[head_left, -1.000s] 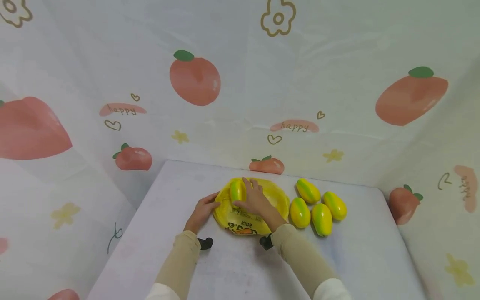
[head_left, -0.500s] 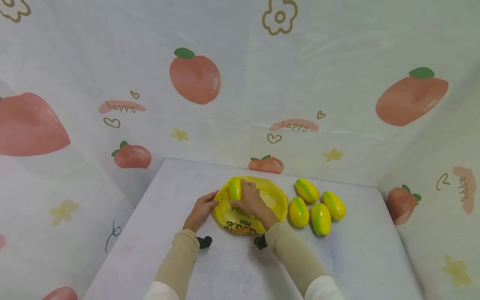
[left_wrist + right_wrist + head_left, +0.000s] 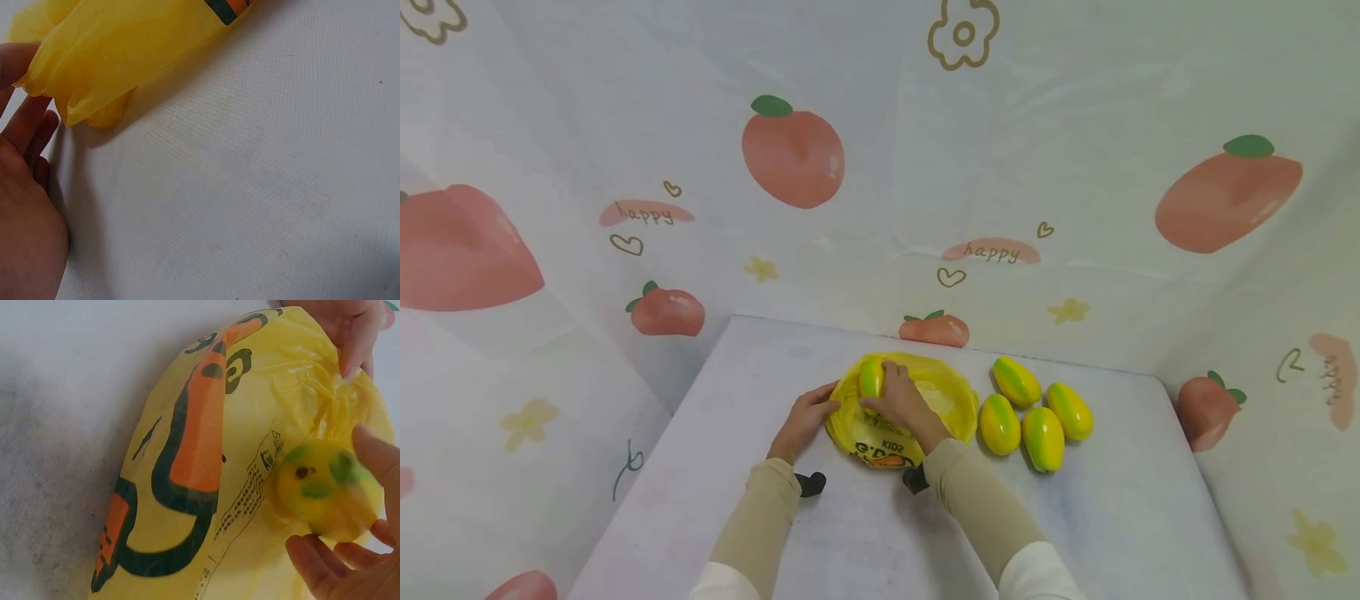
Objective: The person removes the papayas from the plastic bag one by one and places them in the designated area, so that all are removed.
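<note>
A yellow plastic bag (image 3: 955, 408) with a printed cartoon lies on the table, its mouth spread wide. My left hand (image 3: 805, 422) pinches the bag's left edge, thumb on one side and fingers on the other in the left wrist view. Over the bag's left part, my right hand (image 3: 901, 398) holds an oval yellow-green fruit (image 3: 871, 377). In the right wrist view, thumb and fingers surround that fruit (image 3: 328, 487), and its end with a brown spot faces the camera. Part of it is hidden by the fingers in the head view.
Several similar yellow-green fruits (image 3: 1042, 439) lie grouped on the white table (image 3: 1135, 500) right of the bag. A fruit-printed cloth (image 3: 865, 242) stands as walls behind and beside the table. Black camera mounts (image 3: 811, 484) stick out from the wrists.
My right hand has shifted slightly left and its fingers have drawn in around the fruit. The left hand stays at the bag's edge. The other fruits have not moved.
</note>
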The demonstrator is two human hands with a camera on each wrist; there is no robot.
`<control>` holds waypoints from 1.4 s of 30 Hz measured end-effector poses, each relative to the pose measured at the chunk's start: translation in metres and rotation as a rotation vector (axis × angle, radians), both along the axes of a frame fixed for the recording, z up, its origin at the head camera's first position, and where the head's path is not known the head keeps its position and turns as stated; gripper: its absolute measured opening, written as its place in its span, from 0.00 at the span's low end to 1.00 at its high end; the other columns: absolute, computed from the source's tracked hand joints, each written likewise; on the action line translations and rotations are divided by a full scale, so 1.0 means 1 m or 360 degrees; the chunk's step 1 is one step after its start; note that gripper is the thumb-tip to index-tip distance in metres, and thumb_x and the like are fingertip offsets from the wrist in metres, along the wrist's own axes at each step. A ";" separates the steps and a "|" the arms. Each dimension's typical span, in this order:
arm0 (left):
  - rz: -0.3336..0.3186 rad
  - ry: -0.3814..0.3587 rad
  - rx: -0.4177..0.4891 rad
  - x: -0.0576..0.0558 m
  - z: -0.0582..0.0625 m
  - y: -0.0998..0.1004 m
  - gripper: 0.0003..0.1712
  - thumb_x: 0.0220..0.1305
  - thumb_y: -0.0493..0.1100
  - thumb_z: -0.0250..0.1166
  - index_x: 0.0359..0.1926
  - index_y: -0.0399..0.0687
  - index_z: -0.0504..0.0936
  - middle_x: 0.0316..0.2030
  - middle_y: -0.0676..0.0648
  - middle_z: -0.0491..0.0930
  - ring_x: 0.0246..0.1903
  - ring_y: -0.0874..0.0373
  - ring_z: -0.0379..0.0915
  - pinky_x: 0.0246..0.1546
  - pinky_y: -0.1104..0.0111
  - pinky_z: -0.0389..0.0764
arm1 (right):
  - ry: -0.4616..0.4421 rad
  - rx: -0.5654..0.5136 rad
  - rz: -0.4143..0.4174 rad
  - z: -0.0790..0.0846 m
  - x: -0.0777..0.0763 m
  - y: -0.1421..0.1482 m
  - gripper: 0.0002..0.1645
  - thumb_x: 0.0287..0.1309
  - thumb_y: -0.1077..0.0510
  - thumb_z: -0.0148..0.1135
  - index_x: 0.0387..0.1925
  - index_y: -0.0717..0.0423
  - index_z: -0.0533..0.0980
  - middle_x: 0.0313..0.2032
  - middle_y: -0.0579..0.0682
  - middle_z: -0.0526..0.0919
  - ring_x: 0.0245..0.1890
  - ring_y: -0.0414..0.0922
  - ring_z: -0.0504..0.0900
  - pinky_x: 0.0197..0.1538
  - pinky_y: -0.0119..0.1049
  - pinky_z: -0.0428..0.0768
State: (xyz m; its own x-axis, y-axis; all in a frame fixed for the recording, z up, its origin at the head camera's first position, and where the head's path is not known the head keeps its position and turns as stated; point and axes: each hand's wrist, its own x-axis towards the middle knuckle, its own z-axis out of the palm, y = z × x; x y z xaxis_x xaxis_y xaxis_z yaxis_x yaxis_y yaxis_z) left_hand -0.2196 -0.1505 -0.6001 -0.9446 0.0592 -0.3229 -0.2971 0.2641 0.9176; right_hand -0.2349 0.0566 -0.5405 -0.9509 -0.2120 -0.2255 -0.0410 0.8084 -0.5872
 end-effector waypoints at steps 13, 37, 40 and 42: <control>-0.0025 0.0020 -0.0010 0.004 0.006 0.004 0.28 0.70 0.46 0.61 0.71 0.54 0.74 0.73 0.47 0.70 0.77 0.46 0.58 0.80 0.48 0.55 | -0.0104 -0.0051 -0.0126 0.001 0.002 -0.003 0.51 0.62 0.47 0.70 0.74 0.60 0.52 0.68 0.65 0.63 0.55 0.55 0.78 0.65 0.51 0.80; 0.0003 0.0006 -0.0062 0.003 0.003 0.002 0.28 0.70 0.47 0.61 0.70 0.55 0.75 0.73 0.48 0.71 0.78 0.46 0.57 0.81 0.47 0.55 | -0.0028 -0.0074 0.0042 0.030 0.011 0.015 0.55 0.61 0.51 0.69 0.79 0.56 0.48 0.70 0.67 0.59 0.49 0.52 0.78 0.57 0.48 0.84; 0.0000 0.0004 -0.0065 0.002 0.003 0.002 0.28 0.70 0.48 0.61 0.70 0.55 0.75 0.73 0.48 0.71 0.78 0.46 0.57 0.81 0.47 0.55 | -0.0018 -0.0084 0.0036 0.035 0.014 0.017 0.55 0.60 0.51 0.69 0.80 0.55 0.48 0.70 0.66 0.60 0.48 0.51 0.78 0.55 0.47 0.84; -0.0005 0.0006 -0.0068 0.002 0.003 0.002 0.28 0.70 0.48 0.61 0.70 0.55 0.75 0.73 0.47 0.71 0.78 0.45 0.56 0.80 0.46 0.55 | 0.0001 -0.0099 0.0029 0.038 0.016 0.019 0.56 0.60 0.51 0.69 0.80 0.53 0.47 0.70 0.65 0.59 0.48 0.51 0.78 0.54 0.46 0.84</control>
State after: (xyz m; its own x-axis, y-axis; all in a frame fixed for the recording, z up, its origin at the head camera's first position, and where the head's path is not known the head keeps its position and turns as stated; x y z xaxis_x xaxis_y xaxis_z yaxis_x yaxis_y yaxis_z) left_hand -0.2176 -0.1488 -0.5971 -0.9457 0.0481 -0.3216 -0.2928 0.3038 0.9066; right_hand -0.2193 0.0760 -0.5024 -0.9470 -0.2428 -0.2105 -0.0558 0.7694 -0.6363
